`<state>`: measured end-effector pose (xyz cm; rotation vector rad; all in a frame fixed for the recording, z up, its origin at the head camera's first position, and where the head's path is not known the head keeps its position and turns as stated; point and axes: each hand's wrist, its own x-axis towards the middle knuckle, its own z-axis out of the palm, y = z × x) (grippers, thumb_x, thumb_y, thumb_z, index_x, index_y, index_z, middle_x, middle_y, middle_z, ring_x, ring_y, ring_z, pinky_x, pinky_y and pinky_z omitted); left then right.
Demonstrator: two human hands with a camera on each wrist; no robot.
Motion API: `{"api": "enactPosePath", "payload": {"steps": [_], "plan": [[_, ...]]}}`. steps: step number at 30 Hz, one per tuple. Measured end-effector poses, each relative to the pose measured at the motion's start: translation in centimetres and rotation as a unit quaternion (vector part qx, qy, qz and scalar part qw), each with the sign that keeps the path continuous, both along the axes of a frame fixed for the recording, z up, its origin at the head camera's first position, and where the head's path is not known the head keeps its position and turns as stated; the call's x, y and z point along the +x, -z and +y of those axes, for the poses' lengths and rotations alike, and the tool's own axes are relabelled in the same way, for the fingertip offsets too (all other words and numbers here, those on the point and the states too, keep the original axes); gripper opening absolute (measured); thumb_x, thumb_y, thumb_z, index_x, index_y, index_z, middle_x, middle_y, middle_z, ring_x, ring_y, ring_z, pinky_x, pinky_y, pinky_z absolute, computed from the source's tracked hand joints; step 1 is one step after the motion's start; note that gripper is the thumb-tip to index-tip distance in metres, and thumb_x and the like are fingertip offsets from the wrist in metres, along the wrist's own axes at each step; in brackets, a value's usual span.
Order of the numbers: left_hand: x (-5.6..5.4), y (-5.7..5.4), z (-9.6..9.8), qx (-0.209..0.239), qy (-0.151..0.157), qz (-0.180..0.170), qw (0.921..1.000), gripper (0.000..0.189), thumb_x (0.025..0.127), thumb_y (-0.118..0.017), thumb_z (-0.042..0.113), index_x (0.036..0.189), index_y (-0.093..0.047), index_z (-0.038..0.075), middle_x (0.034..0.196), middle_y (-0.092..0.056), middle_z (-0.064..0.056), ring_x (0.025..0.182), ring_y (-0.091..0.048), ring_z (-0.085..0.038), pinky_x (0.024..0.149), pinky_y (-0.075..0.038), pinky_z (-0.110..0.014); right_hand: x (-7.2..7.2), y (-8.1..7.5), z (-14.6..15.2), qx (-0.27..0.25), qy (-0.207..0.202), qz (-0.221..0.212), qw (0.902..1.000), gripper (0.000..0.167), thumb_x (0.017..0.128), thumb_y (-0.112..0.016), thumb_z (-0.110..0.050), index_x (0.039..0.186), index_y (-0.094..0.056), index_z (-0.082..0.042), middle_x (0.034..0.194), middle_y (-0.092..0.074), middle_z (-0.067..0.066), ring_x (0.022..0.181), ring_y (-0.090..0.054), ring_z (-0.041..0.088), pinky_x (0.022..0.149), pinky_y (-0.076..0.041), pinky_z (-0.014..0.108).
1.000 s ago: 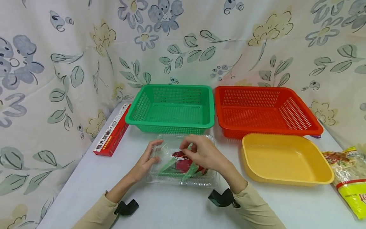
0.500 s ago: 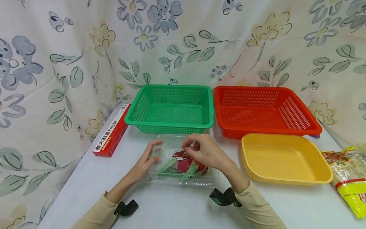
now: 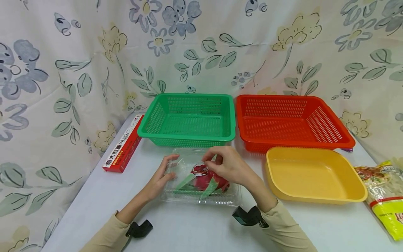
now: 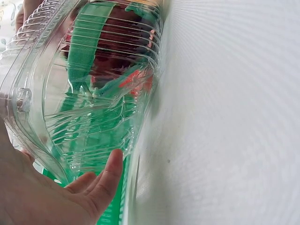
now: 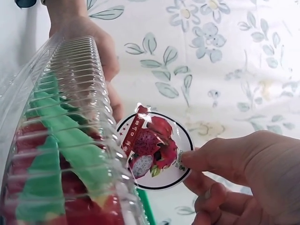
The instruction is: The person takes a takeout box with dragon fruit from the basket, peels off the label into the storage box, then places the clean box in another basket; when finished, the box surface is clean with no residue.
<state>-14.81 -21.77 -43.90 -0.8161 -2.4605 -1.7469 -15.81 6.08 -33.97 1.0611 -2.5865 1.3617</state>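
A clear ribbed plastic clamshell box [image 3: 217, 201] lies closed on the white table, with a red dragon fruit [image 3: 201, 183] with green scales inside. My left hand [image 3: 158, 180] grips its left side, the thumb near the front and fingers toward the back. Above the lid, my right hand [image 3: 229, 165] pinches the edge of a round sticker [image 5: 154, 150] between thumb and forefinger. The sticker bears a dragon fruit picture and stands up from the lid, its far edge at the plastic. Whether it clings there I cannot tell.
Behind the box stand a green basket [image 3: 189, 134] and a red basket [image 3: 296, 144]. A yellow tray [image 3: 315, 175] is at the right, beside a noodle-like food bag [image 3: 385, 206]. A red pasta box [image 3: 124, 143] lies at the left. A floral cloth [image 3: 201, 45] hangs behind.
My right hand has shifted slightly to the right, still pinching the sticker. The left hand and the box have stayed in place.
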Motion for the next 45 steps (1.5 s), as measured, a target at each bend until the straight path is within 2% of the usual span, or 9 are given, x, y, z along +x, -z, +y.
{"api": "enactPosePath", "payload": {"steps": [7,14,17,20,26,36,42,45], "plan": [[0.0,0.0,0.1,-0.005,-0.002,-0.001,1.0,0.055,0.094,-0.044,0.0,0.147,-0.03,0.005,0.151,-0.03,-0.023,0.145,-0.016,-0.035,0.11,-0.015,-0.066,-0.2,-0.5,1.0,-0.019,0.021,0.02,0.9994,0.009,0.088,-0.069,-0.002,0.092,-0.075,-0.008,0.083,-0.069,-0.002,0.058,-0.049,0.01,0.053,-0.044,0.023],[0.0,0.0,0.1,-0.005,0.001,-0.001,1.0,0.055,0.094,-0.043,-0.002,0.147,-0.03,0.005,0.151,-0.028,-0.025,0.142,-0.023,-0.04,0.103,-0.027,-0.068,-0.4,-1.7,3.4,-0.035,0.043,0.014,0.9984,0.008,0.087,-0.071,0.0,0.091,-0.074,-0.006,0.082,-0.067,-0.001,0.061,-0.051,0.015,0.055,-0.044,0.023],[0.0,0.0,0.0,-0.01,0.001,-0.001,0.9999,0.054,0.095,-0.043,-0.002,0.147,-0.03,0.005,0.151,-0.028,-0.025,0.14,-0.026,-0.044,0.1,-0.035,-0.064,-0.6,-1.9,4.4,-0.044,0.049,0.01,0.9978,0.007,0.088,-0.07,-0.001,0.091,-0.074,-0.005,0.081,-0.067,0.0,0.061,-0.052,0.016,0.055,-0.044,0.023],[0.0,0.1,-0.1,-0.009,0.002,-0.003,1.0,0.054,0.095,-0.042,-0.002,0.147,-0.029,0.005,0.151,-0.027,-0.027,0.138,-0.026,-0.047,0.099,-0.038,-0.062,-0.7,-2.1,5.5,-0.048,0.054,0.014,0.9973,0.007,0.088,-0.07,0.0,0.091,-0.074,-0.004,0.081,-0.068,0.002,0.062,-0.054,0.017,0.056,-0.046,0.023],[0.1,0.1,-0.1,-0.003,0.002,-0.004,1.0,0.054,0.095,-0.042,-0.002,0.147,-0.029,0.004,0.151,-0.027,-0.028,0.138,-0.025,-0.048,0.101,-0.03,-0.069,-0.9,-2.7,7.7,-0.033,0.086,0.012,0.9957,0.008,0.086,-0.072,0.002,0.092,-0.074,-0.004,0.082,-0.069,0.004,0.064,-0.057,0.019,0.057,-0.048,0.023],[0.2,-0.2,0.2,-0.007,-0.003,-0.008,0.9999,0.055,0.094,-0.042,-0.001,0.147,-0.029,0.005,0.151,-0.027,-0.028,0.144,-0.017,-0.038,0.106,-0.021,-0.069,-0.7,-3.3,11.0,-0.011,0.109,-0.001,0.9939,0.008,0.088,-0.072,-0.004,0.094,-0.076,-0.005,0.085,-0.07,0.006,0.069,-0.059,0.025,0.06,-0.05,0.022],[0.2,-0.3,0.1,-0.019,-0.004,-0.01,0.9998,0.055,0.095,-0.041,0.001,0.148,-0.028,0.006,0.151,-0.027,-0.026,0.143,-0.02,-0.038,0.1,-0.039,-0.055,-0.6,-3.5,12.8,0.006,0.132,0.006,0.9913,0.007,0.088,-0.072,-0.004,0.094,-0.076,-0.006,0.083,-0.069,0.006,0.069,-0.059,0.02,0.06,-0.05,0.021],[0.2,-0.2,0.1,-0.02,-0.005,-0.01,0.9997,0.054,0.095,-0.041,0.001,0.148,-0.029,0.006,0.152,-0.028,-0.023,0.143,-0.02,-0.038,0.099,-0.04,-0.054,-0.5,-3.5,13.7,0.007,0.143,0.004,0.9897,0.007,0.089,-0.071,-0.004,0.094,-0.076,-0.006,0.085,-0.07,0.006,0.069,-0.059,0.017,0.062,-0.05,0.02]]}}
